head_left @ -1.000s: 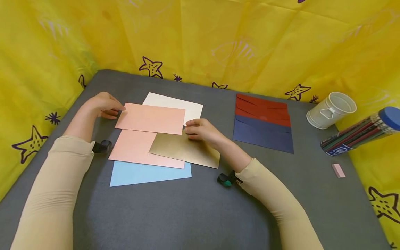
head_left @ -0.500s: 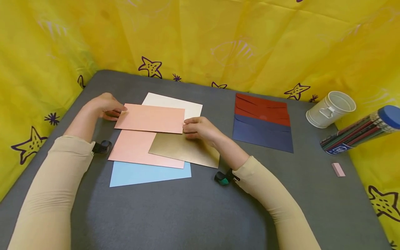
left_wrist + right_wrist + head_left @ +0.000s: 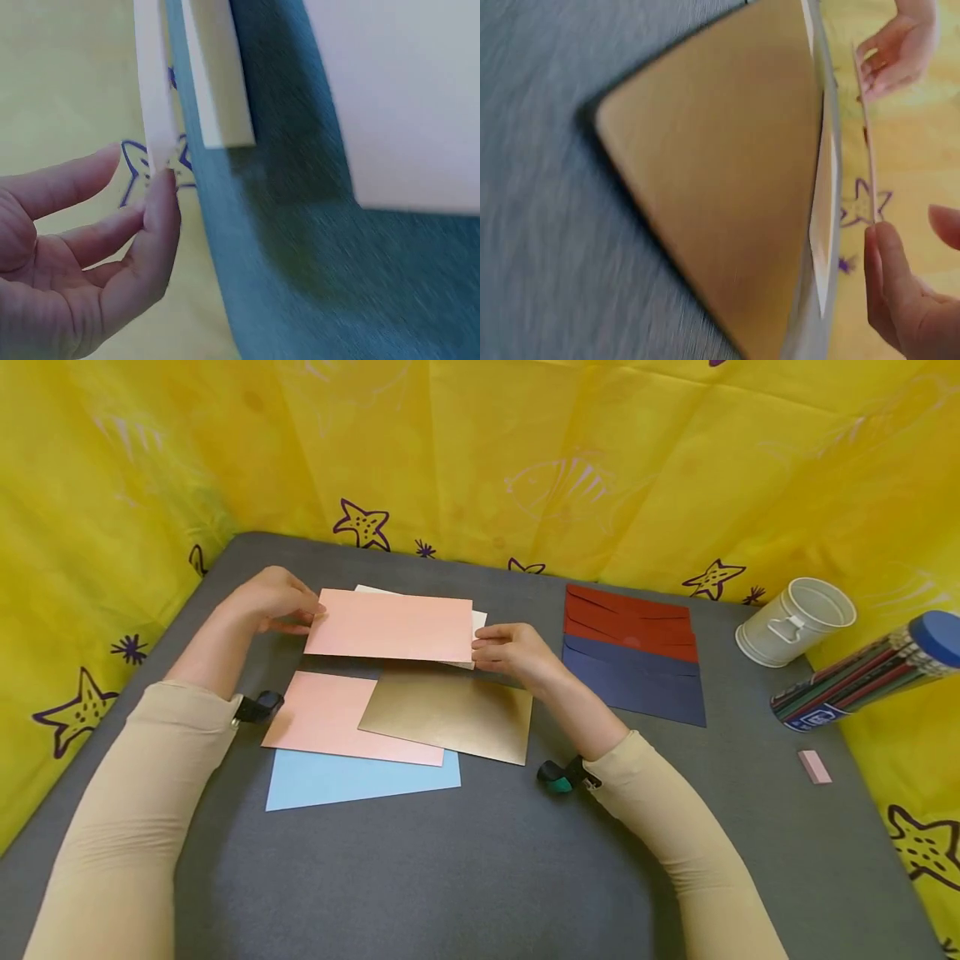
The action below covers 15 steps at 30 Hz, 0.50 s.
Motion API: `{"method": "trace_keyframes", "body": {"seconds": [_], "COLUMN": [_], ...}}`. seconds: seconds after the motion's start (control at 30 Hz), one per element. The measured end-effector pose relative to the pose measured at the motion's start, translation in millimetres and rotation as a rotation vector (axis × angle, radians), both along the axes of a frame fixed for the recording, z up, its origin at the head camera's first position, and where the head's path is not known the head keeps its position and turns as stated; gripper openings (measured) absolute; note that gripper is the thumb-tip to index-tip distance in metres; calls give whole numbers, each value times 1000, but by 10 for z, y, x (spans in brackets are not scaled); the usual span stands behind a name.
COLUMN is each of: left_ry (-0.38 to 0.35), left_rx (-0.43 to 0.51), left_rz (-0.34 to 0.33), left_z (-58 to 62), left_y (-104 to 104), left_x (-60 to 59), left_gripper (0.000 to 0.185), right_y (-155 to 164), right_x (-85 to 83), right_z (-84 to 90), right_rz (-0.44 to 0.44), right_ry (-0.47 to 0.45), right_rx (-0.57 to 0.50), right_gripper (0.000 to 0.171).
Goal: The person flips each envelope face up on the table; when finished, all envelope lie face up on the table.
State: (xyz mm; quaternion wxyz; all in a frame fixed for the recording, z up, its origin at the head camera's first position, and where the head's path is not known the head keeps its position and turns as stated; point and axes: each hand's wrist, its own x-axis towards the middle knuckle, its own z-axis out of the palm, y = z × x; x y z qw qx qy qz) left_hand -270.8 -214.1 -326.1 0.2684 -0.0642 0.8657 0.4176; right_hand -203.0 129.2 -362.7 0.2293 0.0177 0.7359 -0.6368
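At the far left of the head view the yellow star-printed cloth (image 3: 112, 485) walls in the grey table (image 3: 480, 877), and a beige sleeve leads up to the left hand (image 3: 273, 602), which pinches the left short edge of a pink envelope (image 3: 390, 625) between thumb and fingertips (image 3: 161, 199); the left wrist view shows that edge thin and raised off the table, so the pinch seems meant to keep it level. The pink envelope sits in the upper middle of the frame, held clear above a white envelope (image 3: 477, 620) whose corners peek out behind it. Below it, flat on the table, lie a second pink envelope (image 3: 322, 714), a gold envelope (image 3: 450, 714) overlapping that one's right part, and a light blue envelope (image 3: 352, 781) lowest of all, fanned so each colour shows. Right of centre the right hand (image 3: 513, 647) grips the opposite short edge of the raised envelope, fingers curled onto it, so the two hands carry it by its ends. Further right a red envelope (image 3: 630, 618) and a navy envelope (image 3: 637, 689) lie overlapped, well apart from the fan. At the far right a white cup (image 3: 795, 622) lies tipped on its side, beside a tube of pencils (image 3: 862, 681), with a pink eraser (image 3: 813, 767) below them.
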Motion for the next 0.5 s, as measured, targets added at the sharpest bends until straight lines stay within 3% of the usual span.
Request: {"method": "trace_keyframes", "body": {"seconds": [0.17, 0.33, 0.5], "left_ry": [28, 93, 138], "left_rx": [63, 123, 199], "left_rz": [-16, -50, -46], "left_z": [78, 119, 82], "left_y": [203, 402, 595], "left_x": [-25, -7, 4], "left_gripper": [50, 50, 50], "right_y": [210, 431, 668], "right_x": [-54, -102, -137], "right_z": [-13, -25, -48], "right_rz": [-63, -135, -146], "right_ry": [40, 14, -1], "right_rx": [102, 63, 22], "right_gripper": [51, 50, 48]}}
